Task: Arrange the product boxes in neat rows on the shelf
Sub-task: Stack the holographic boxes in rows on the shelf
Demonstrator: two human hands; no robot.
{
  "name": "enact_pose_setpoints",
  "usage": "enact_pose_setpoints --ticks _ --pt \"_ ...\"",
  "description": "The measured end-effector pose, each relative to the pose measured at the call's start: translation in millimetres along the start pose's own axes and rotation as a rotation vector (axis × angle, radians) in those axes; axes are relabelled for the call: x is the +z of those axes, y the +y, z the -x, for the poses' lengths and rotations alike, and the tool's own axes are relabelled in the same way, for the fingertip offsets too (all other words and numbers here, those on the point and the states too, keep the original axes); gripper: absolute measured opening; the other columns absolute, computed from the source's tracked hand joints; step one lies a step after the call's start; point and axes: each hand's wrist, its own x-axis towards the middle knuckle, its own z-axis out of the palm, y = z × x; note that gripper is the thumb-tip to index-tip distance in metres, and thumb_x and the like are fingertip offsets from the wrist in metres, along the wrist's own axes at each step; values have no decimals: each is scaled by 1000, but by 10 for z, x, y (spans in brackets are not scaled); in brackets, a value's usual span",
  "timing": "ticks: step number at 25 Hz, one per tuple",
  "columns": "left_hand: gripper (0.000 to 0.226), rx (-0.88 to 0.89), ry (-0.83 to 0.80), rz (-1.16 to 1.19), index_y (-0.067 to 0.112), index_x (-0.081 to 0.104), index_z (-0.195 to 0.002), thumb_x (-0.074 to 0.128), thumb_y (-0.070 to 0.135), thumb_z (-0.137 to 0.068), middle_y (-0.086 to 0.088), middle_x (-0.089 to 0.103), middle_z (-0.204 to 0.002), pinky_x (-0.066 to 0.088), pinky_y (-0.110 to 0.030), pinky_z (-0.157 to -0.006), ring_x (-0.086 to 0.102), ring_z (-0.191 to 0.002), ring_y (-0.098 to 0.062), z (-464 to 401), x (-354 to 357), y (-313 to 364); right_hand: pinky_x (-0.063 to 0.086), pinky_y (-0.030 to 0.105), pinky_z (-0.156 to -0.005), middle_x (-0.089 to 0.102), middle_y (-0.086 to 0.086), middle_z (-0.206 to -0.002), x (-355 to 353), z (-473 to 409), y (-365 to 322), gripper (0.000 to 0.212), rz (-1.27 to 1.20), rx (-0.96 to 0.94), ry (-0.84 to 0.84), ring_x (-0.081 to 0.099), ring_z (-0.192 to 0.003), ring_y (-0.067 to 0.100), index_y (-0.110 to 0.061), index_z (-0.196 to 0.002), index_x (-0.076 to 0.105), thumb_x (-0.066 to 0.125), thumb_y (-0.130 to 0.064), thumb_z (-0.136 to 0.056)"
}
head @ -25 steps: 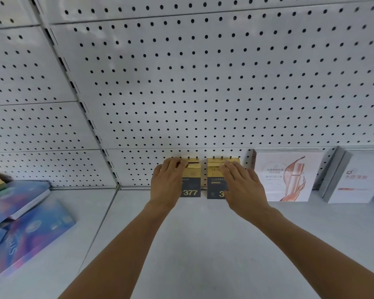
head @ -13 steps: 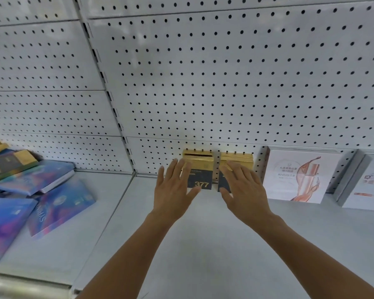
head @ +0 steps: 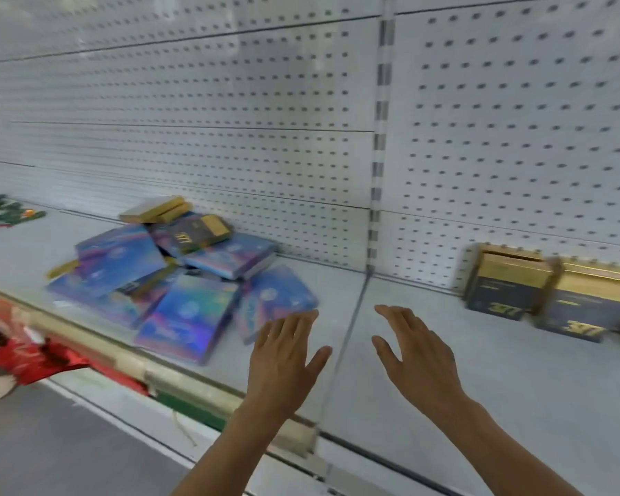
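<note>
Reaching for the jumbled pile of boxes (head: 179, 277) at left-centre of the frame, left hand (head: 283, 356) and right hand (head: 414, 356) both spread, empty; lift the topmost black-and-gold box (head: 194, 232) first, so nothing slides

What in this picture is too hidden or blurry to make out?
- Head view: small print on the two black-and-gold boxes, smeared by motion blur.
- The right box is cut off by the frame edge.
- The lowest boxes in the blue pile are covered by those on top.
- The green things far left are too blurred to name.
</note>
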Motion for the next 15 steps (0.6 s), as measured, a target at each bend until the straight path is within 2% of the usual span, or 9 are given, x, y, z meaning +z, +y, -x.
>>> enact_pose_setpoints --ticks 2,5,8,10,12,15 --pt "51 -20 -23 -29 23 57 -121 44 56 -84 5 66 -110 50 -34 -86 63 -98 -19 121 -195 -571 44 24 -67 57 -8 -120 307 -107 -447 39 -38 -11 -36 62 -93 14 -25 -129 49 57 -32 -92" --pt "52 -65 -58 -26 23 57 -121 46 54 -81 3 65 -111 51 -36 -85 62 -101 -21 235 -445 -1402 50 31 -72 51 -11 -124 771 -296 -1025 39 -141 52 -89 57 -105 12 -29 -131 46 53 -33 -93" --pt "55 -166 -121 3 19 54 -126 56 50 -81 -2 62 -118 51 -39 -85 60 -107 -27 279 -594 -2079 49 34 -81 52 -7 -126 1163 -468 -1397 38 -426 292 -98 56 -104 13 -26 -126 50 61 -26 -89" --pt "60 -279 -186 73 14 48 -134 65 44 -84 -7 54 -129 44 -41 -94 52 -119 -29 248 -614 -2370 50 38 -85 56 1 -124 1298 -583 -1493 40 -637 514 -68 59 -96 17 -19 -125 53 66 -19 -87" --pt "67 -394 -252 191 12 39 -141 64 43 -87 -9 44 -139 36 -40 -103 42 -128 -29 192 -617 -2506 51 47 -89 53 4 -123 1357 -664 -1480 45 -747 686 -61 59 -93 20 -16 -128 51 66 -18 -86" --pt "74 -484 -340 263 11 30 -144 60 49 -88 -11 38 -143 31 -39 -106 35 -131 -29 67 -584 -2546 47 45 -94 47 11 -127 1381 -812 -1386 54 -597 705 -49 55 -107 29 -14 -130 47 70 -20 -82"
